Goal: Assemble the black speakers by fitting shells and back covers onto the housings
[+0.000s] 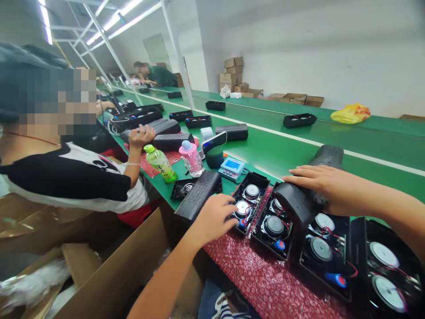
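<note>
Red bubble wrap (265, 277) lies directly under both hands. On it, four open black speaker housings (274, 248) sit in a row, running from the left hand to past the right hand. Two round drivers (274, 226) per housing, 8 total. Three blue parts (280, 244) show among the wires. Left hand (212, 217): half open, fingers (229, 208) loosely curled, tips touching the edge of the nearest housing, no grip. Right hand (318, 188): open, fingers spread, palm down on a curved black speaker shell (295, 204), no visible clamp. Just left of the left hand, one black grille bar (197, 195) lies on the green belt table (292, 155). Above the left hand, one tester (231, 169) with a blue screen, readout too small to read. Further left, one green drink bottle (160, 164) and one pink bottle (191, 159), labels illegible. Well left of the left hand, a co-worker's hand (141, 137) rests on a black speaker bar (162, 127). Below the left hand, one cardboard box (109, 274)
</note>
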### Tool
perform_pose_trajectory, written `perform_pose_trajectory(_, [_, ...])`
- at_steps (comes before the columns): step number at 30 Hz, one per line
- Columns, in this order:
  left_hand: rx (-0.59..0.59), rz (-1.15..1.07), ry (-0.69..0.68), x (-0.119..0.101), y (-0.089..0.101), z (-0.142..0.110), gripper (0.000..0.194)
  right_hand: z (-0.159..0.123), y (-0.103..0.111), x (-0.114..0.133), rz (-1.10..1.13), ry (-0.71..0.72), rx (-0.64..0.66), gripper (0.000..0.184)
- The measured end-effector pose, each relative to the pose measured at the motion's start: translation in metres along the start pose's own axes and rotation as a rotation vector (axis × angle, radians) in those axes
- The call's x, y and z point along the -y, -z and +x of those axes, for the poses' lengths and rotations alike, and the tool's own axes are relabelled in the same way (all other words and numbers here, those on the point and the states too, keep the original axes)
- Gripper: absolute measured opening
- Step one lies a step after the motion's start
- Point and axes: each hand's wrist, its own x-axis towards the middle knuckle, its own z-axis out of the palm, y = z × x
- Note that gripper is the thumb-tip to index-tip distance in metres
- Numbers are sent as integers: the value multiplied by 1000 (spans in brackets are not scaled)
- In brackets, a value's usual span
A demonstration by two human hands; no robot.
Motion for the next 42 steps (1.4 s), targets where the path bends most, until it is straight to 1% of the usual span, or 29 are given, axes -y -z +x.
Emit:
perform_pose_trajectory(1, [52, 2, -61, -10, -1, 3, 20, -1, 0, 1, 0, -1, -4, 99])
perform_pose_trajectory(2, [110, 28, -93, -17, -3, 6, 20, -1, 0, 2, 0, -1, -9, 99])
perform_pose_trajectory(4, [212, 120, -116, -25, -7, 13, 19, 0, 0, 5, 3, 7, -17, 100])
perform_pose_trajectory(5, [239, 167, -127, -26, -9, 16, 18, 0, -1, 7, 4, 13, -21, 101])
perform_pose_trajectory(7, [233, 234, -160, -28, -13, 17, 18, 1, -3, 9, 4, 32, -22, 101])
perform_pose_trajectory(9, [189, 255, -190, -29, -19, 14, 15, 2, -7, 9, -3, 55, -32, 101])
perform_pose_trajectory(11, [128, 211, -171, -31, -29, 10, 14, 4, -14, 8, -15, 70, -53, 103])
perform_pose_trajectory(12, [84, 157, -129, -31, -35, 8, 16, 6, -18, 7, -21, 74, -63, 104])
perform_pose_trajectory(14, [-32, 25, 19, -32, -48, 5, 19, 12, -25, 6, -27, 84, -71, 107])
perform_pose_trajectory(16, [-138, -67, 184, -32, -58, 5, 11, 19, -29, 6, -25, 106, -61, 107])
perform_pose_trajectory(17, [-176, -91, 252, -33, -62, 5, 11, 23, -29, 6, -26, 118, -52, 107])
perform_pose_trajectory(19, [-226, -131, 349, -34, -67, 4, 21, 31, -29, 9, -33, 144, -32, 106])
perform_pose_trajectory(21, [-253, -178, 392, -35, -69, 3, 22, 39, -27, 13, -41, 164, -20, 106])
perform_pose_trajectory(23, [-258, -218, 388, -36, -70, 1, 19, 47, -25, 16, -40, 183, -5, 105])
perform_pose_trajectory(26, [-235, -206, 316, -34, -67, -5, 14, 58, -25, 18, -11, 203, 20, 104])
perform_pose_trajectory(28, [-227, -119, 276, -29, -63, -9, 17, 66, -27, 17, 9, 214, 29, 105])
perform_pose_trajectory(30, [-237, -4, 233, -25, -62, -14, 25, 74, -31, 16, 15, 228, 37, 106])
perform_pose_trajectory(32, [-266, 83, 155, -24, -65, -20, 31, 84, -35, 16, 7, 240, 40, 106])
perform_pose_trajectory(34, [-329, 106, 82, -25, -74, -27, 40, 94, -37, 17, -4, 251, 47, 105])
perform_pose_trajectory(35, [-373, 94, 75, -27, -81, -30, 46, 99, -37, 18, -10, 255, 52, 105])
perform_pose_trajectory(37, [-460, 41, 108, -30, -95, -35, 63, 108, -37, 22, -14, 267, 68, 103])
perform_pose_trajectory(38, [-493, 11, 129, -32, -102, -37, 69, 112, -38, 24, -13, 275, 78, 103])
perform_pose_trajectory(40, [-544, -43, 158, -33, -116, -39, 73, 119, -39, 28, -11, 292, 104, 101])
perform_pose_trajectory(42, [-581, -87, 176, -32, -125, -39, 68, 125, -42, 32, -14, 302, 145, 101])
